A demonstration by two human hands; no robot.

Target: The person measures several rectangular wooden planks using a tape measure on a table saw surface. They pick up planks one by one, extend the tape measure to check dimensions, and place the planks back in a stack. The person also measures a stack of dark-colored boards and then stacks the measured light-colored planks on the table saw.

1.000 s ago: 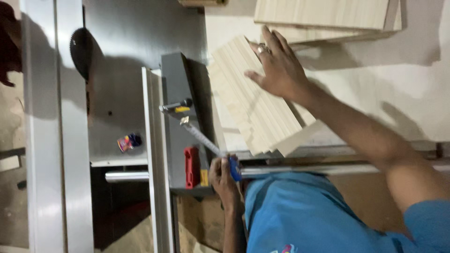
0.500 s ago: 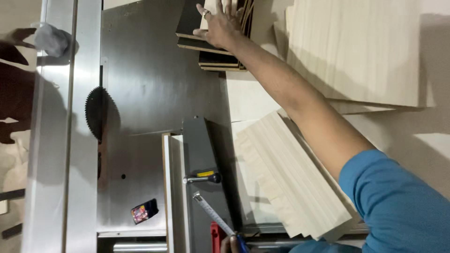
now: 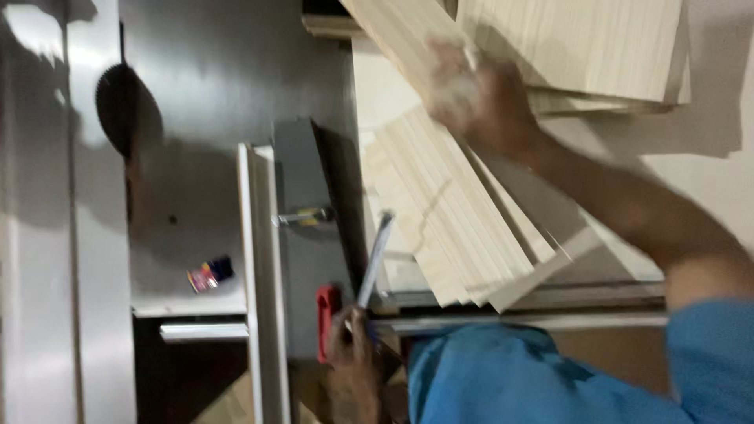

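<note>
My right hand [image 3: 479,98], blurred by motion, is closed on a long pale wooden strip [image 3: 393,35] that slants up to the left. It hovers over a fanned stack of similar pale strips [image 3: 448,220] on the bench. My left hand [image 3: 353,353] is low in the view, beside my blue shirt. It grips the blue end of a thin metal lever [image 3: 375,263], next to a red part [image 3: 326,314]. A grey fence block [image 3: 298,204] lies just left of the stack.
A dark round saw blade [image 3: 118,110] stands out of the grey metal saw table [image 3: 212,94] at upper left. A small colourful object [image 3: 209,275] lies on the table's near corner. Large pale boards [image 3: 581,47] are piled at top right.
My right hand has come back from the far dark pile with a pale strip and is now over the fanned stack. The view has shifted. My left hand stays on the lever.
</note>
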